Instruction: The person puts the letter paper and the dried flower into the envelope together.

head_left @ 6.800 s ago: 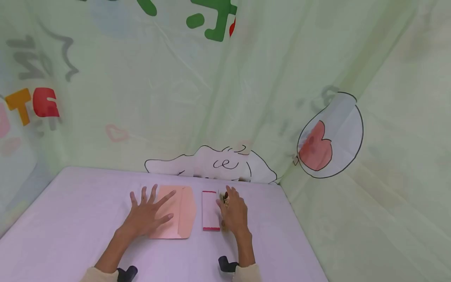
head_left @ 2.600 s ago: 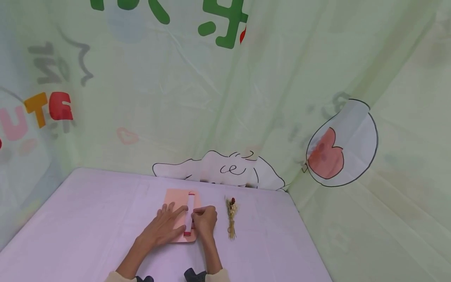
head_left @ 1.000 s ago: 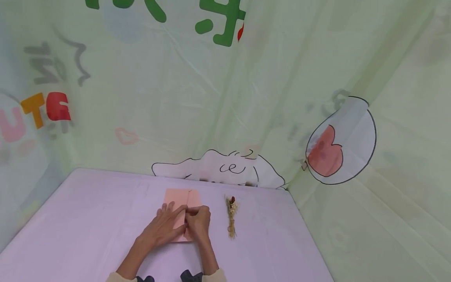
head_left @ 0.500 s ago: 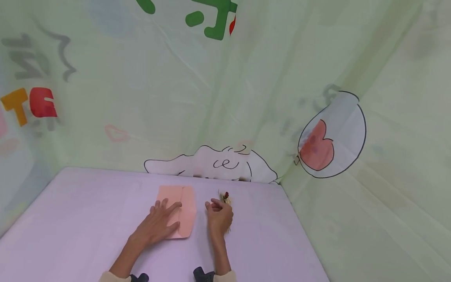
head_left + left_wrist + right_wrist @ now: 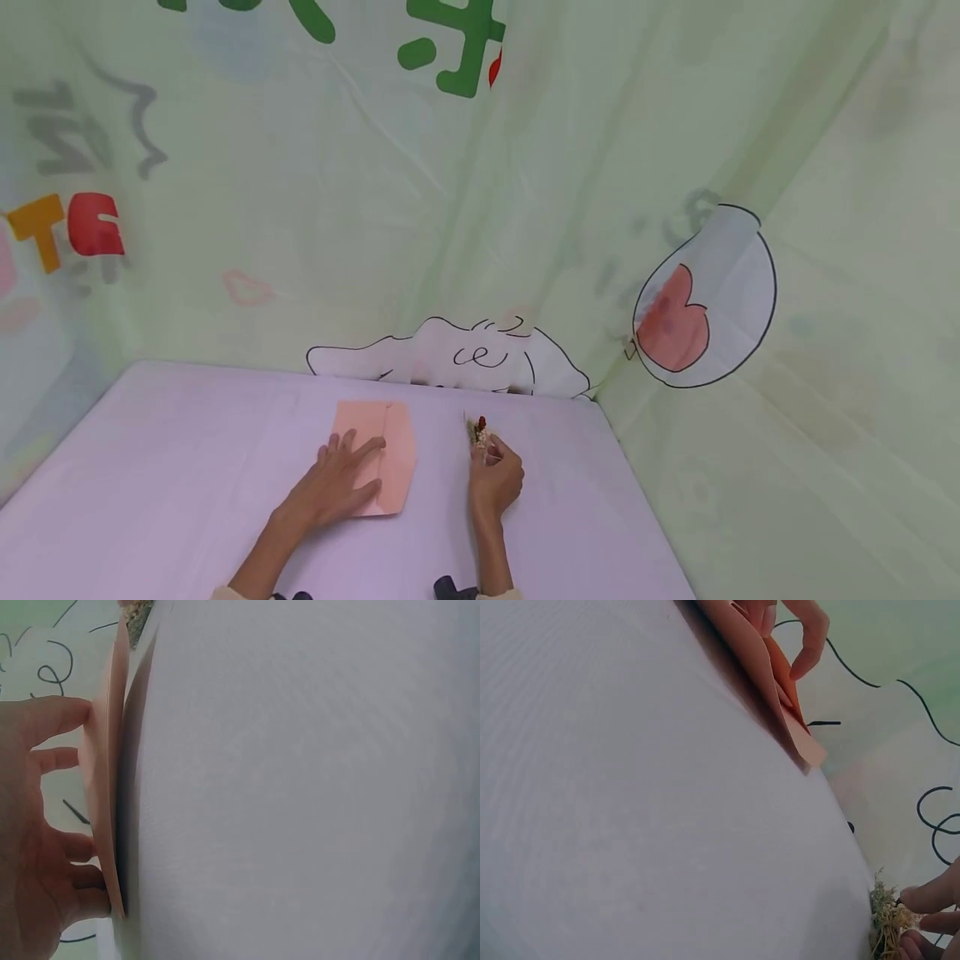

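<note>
A pink paper envelope [image 5: 400, 467] lies on the table with its flap spread to the right. My left hand [image 5: 330, 487] rests on it, fingers apart and fingertips pressing near the opening; the left wrist view has those fingertips on the envelope [image 5: 99, 765] from the side. In the right wrist view the envelope's mouth gapes a little, its inside showing orange. To the right, my right hand [image 5: 497, 482] pinches a small bunch of dried flowers [image 5: 481, 431] with one dark red bloom. Its stems are hidden behind the hand. Thumb and fingertips meet at the bunch [image 5: 886, 919] in the right wrist view.
A pale lilac cloth covers the table [image 5: 187, 467]. Behind it and along the right hangs a light green curtain [image 5: 360, 208] printed with letters and cartoon drawings. A dark wrist mount [image 5: 453, 588] sits at my right wrist.
The white card with red ends was carried onto the envelope, then slid out of sight at its opening. My right hand has since moved right to the dried flowers; my left stays on the envelope.
</note>
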Demonstrator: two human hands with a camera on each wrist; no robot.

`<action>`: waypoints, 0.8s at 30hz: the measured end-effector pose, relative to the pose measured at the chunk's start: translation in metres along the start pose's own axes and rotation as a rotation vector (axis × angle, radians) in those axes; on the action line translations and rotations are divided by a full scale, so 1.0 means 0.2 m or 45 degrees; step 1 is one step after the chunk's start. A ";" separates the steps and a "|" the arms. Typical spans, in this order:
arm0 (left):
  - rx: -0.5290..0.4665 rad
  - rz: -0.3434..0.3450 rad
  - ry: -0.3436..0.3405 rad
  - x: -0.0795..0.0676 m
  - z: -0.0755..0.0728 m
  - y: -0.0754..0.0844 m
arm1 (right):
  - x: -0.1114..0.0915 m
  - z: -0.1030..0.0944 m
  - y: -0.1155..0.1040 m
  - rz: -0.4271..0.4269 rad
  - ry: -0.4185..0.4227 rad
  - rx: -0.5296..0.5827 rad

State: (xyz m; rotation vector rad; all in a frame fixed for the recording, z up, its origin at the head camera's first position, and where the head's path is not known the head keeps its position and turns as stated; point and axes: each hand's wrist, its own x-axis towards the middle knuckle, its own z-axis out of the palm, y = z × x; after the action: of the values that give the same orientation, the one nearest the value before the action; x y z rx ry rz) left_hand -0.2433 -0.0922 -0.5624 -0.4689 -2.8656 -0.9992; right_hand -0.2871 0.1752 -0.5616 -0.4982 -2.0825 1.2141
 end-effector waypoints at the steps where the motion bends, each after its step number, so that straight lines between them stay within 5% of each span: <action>1: 0.000 0.002 0.000 0.00 0.00 0.00 | 0.00 0.00 0.01 0.004 -0.007 -0.021; 24: -0.003 -0.002 -0.012 -0.01 0.00 0.00 | 0.01 0.02 0.02 0.091 -0.021 -0.113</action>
State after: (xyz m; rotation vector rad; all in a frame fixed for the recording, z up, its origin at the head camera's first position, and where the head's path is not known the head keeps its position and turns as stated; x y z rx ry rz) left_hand -0.2422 -0.0936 -0.5622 -0.4730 -2.8741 -1.0031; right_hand -0.2915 0.1768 -0.5663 -0.6099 -2.1561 1.1736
